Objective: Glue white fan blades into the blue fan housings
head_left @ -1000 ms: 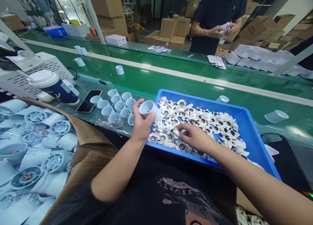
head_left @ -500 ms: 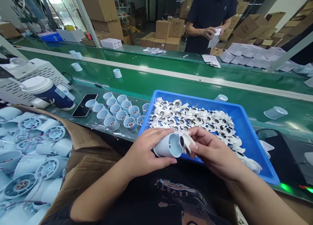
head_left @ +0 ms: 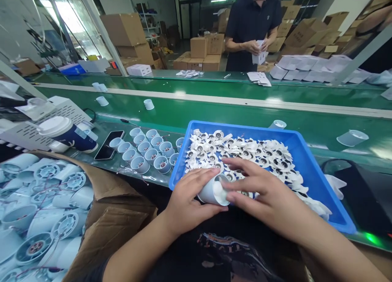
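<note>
My left hand [head_left: 186,202] grips a pale blue round fan housing [head_left: 211,191], tilted with its open mouth toward my right hand [head_left: 263,196]. The right hand's fingers press a small white fan blade into that mouth; the blade is mostly hidden by the fingers. Both hands are at the near edge of a blue tray [head_left: 309,155] filled with several white fan blades [head_left: 245,149]. A group of upright fan housings [head_left: 147,147] stands to the left of the tray.
A cardboard box [head_left: 101,216] of fan housings with wires sits at my left. A phone [head_left: 109,145], a lidded cup [head_left: 65,133] and loose housings lie near the green conveyor [head_left: 214,110]. A person in dark clothing [head_left: 252,25] handles white sheets across the belt.
My left hand brought the housing from above the tray down to its near edge. My right hand picked a blade from the tray and moved it into the housing's mouth.
</note>
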Demonstrator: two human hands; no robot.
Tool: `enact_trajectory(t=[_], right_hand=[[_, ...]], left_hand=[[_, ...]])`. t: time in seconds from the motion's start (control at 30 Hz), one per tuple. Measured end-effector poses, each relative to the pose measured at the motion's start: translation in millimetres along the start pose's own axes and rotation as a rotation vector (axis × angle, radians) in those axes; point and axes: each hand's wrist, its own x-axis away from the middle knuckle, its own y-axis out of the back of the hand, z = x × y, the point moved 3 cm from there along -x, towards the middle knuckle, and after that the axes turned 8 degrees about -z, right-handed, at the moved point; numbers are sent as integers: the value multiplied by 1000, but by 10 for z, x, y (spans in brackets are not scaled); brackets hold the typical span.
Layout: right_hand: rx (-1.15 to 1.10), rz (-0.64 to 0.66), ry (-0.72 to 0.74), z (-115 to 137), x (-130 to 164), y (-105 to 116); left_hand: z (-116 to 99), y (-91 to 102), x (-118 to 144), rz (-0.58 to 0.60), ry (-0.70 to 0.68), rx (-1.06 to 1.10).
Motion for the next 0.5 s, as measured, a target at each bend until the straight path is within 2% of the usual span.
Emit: enact_trajectory(t=[0.1, 0.2, 0.27, 0.37, 0.43, 0.5], right_hand=[[98, 3, 59, 18, 124, 106], [308, -62, 187, 20, 299, 205], [416, -160, 233, -42, 469, 331], [475, -337, 207, -201, 759, 561], [463, -407, 190, -275, 902, 634], [400, -393, 180, -284, 964, 595]], left_hand=[[77, -26, -27, 54, 18, 22], [39, -35, -131, 152, -131, 38], [21, -36, -313, 190, -199, -40], [143, -151, -827, 243, -122, -179], [341, -371, -1270, 319, -12, -213], [610, -656, -1707, 304, 127, -276]])
